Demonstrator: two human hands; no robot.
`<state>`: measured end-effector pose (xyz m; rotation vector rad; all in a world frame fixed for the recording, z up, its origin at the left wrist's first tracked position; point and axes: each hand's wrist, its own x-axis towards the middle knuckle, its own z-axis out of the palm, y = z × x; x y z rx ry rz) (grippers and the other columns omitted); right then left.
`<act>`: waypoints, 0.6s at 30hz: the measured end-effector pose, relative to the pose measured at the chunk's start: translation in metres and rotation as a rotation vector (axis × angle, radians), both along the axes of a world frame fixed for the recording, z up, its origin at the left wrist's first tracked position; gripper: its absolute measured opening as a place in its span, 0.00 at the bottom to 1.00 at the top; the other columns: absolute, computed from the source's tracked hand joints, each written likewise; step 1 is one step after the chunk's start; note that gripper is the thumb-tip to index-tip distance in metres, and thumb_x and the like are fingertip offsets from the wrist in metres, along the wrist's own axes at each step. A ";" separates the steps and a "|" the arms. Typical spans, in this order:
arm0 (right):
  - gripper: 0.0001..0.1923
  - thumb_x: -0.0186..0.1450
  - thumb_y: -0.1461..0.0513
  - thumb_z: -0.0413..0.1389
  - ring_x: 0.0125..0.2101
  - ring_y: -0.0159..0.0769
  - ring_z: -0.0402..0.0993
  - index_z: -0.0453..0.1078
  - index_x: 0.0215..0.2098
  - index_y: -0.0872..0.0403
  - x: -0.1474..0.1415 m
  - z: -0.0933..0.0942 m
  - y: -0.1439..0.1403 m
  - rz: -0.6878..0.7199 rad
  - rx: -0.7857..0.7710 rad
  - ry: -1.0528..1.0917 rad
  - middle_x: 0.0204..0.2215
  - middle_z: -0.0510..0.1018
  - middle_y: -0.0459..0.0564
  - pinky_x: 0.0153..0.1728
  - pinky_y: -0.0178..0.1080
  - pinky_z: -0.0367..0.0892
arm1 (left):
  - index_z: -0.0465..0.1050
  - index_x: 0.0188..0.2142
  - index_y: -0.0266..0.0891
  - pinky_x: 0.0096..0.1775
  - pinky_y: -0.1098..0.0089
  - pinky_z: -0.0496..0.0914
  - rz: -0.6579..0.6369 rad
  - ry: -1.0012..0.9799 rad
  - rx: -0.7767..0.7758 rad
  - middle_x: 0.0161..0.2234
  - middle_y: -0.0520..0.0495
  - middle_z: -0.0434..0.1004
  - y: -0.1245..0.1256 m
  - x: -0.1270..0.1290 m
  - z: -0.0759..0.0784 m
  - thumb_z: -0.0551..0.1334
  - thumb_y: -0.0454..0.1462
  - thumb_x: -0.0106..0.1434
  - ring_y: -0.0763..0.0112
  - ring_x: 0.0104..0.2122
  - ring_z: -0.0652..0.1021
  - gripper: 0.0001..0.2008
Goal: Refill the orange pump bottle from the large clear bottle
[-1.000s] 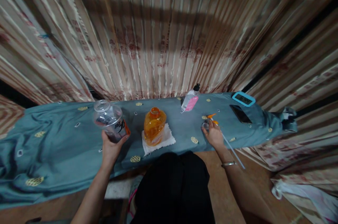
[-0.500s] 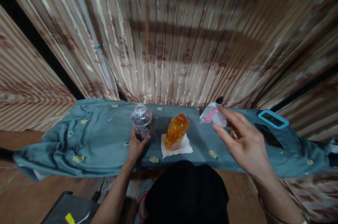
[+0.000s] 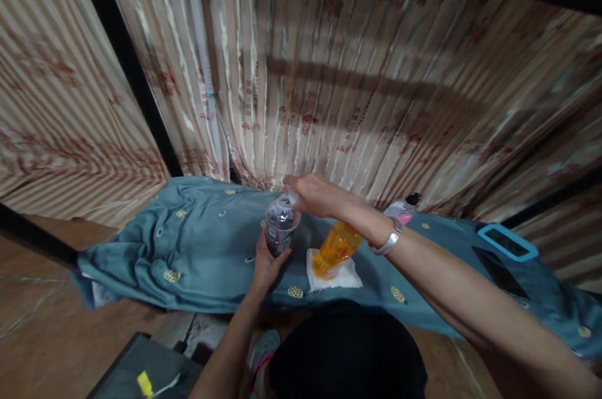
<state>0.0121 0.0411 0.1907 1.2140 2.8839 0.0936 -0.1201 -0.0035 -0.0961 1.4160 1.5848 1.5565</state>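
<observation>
Now, looking down from the head camera, the 1 view we get, the person stands at a long table under a blue-green cloth [image 3: 197, 255] with small gold dots. The left hand [image 3: 266, 263] is wrapped round the bottom of a clear bottle [image 3: 279, 229] with something dark inside, holding it up just above the cloth. The right hand [image 3: 316, 194] has come all the way across from the right side of the table and now sits on top of that bottle, fingers curled at its mouth. They seem to pinch something small and clear there, maybe a cap, but it is too blurry to say for sure.

A second ago the right hand was far off, next to an orange and white thing on the cloth. Then it rose with a little clear piece in its fingers. So both hands have now met at the 1 bottle, and I think the top is being put on it.

Just right of the bottle an orange jug [image 3: 335, 248] stands on a white napkin [image 3: 345, 275], with its top hidden under the right arm. Behind the wrist lies a small bottle with a pink label [image 3: 401, 213]. Further right are a blue-framed clock [image 3: 506, 241] and a dark phone [image 3: 502, 272]. A striped curtain [image 3: 329, 85] hangs behind everything
</observation>
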 end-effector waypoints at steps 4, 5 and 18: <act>0.19 0.67 0.55 0.57 0.44 0.37 0.74 0.68 0.52 0.55 -0.010 0.010 0.001 0.037 -0.025 -0.074 0.46 0.75 0.51 0.45 0.46 0.73 | 0.56 0.63 0.39 0.61 0.46 0.60 0.002 -0.017 -0.017 0.60 0.33 0.66 -0.001 0.001 0.002 0.71 0.46 0.51 0.46 0.62 0.67 0.44; 0.18 0.67 0.55 0.57 0.44 0.37 0.74 0.68 0.51 0.55 -0.014 0.012 0.000 0.052 -0.034 -0.097 0.46 0.75 0.51 0.45 0.46 0.73 | 0.56 0.63 0.39 0.62 0.46 0.60 0.000 -0.019 -0.018 0.60 0.33 0.66 -0.001 0.001 0.003 0.71 0.46 0.51 0.46 0.62 0.67 0.44; 0.17 0.68 0.53 0.56 0.47 0.38 0.74 0.70 0.48 0.56 -0.025 0.006 -0.005 -0.009 0.021 -0.185 0.47 0.75 0.52 0.49 0.48 0.71 | 0.56 0.62 0.37 0.61 0.48 0.61 -0.021 0.009 0.020 0.60 0.32 0.66 0.000 0.002 0.002 0.71 0.44 0.52 0.48 0.61 0.68 0.42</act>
